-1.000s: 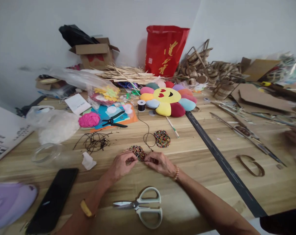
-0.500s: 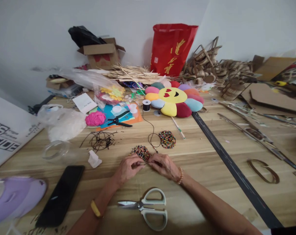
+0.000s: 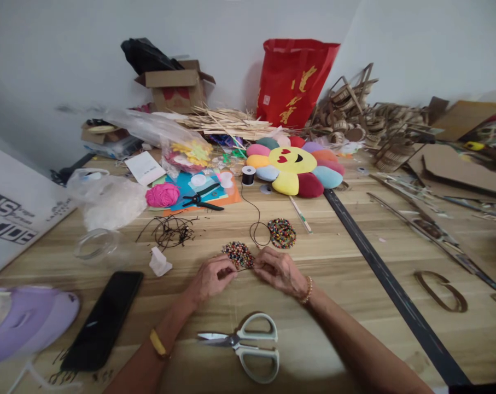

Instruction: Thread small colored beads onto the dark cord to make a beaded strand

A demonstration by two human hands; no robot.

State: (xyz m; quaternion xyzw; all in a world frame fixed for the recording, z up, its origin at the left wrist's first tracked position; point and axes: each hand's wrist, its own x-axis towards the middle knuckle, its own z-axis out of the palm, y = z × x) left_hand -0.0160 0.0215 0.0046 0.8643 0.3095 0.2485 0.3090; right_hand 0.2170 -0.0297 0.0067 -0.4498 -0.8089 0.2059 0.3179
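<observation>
Between my two hands runs a thin black cord (image 3: 244,269). My left hand (image 3: 215,278) pinches it at one end, and my right hand (image 3: 277,269) grips it a short way to the right, fingers pressed together. Just beyond my fingertips lies a pile of small multicoloured beads (image 3: 238,254). A coil of strung beads (image 3: 282,233) rests behind my right hand. From a spool of black cord (image 3: 248,175) a strand loops down the table to my right hand. White-handled scissors (image 3: 248,345) lie partly opened nearer to me, below both hands.
Left of my arm lie a black phone (image 3: 104,320), a crumpled white scrap (image 3: 159,262) and tangled black cord pieces (image 3: 171,232). Pliers (image 3: 202,200) rest on coloured sheets. A flower cushion (image 3: 293,164) sits behind, and a dark metal strip (image 3: 391,279) crosses the right side.
My hands have moved slightly apart, with more cord showing between them. The view has shifted a little. The scissors and beads stay in place.
</observation>
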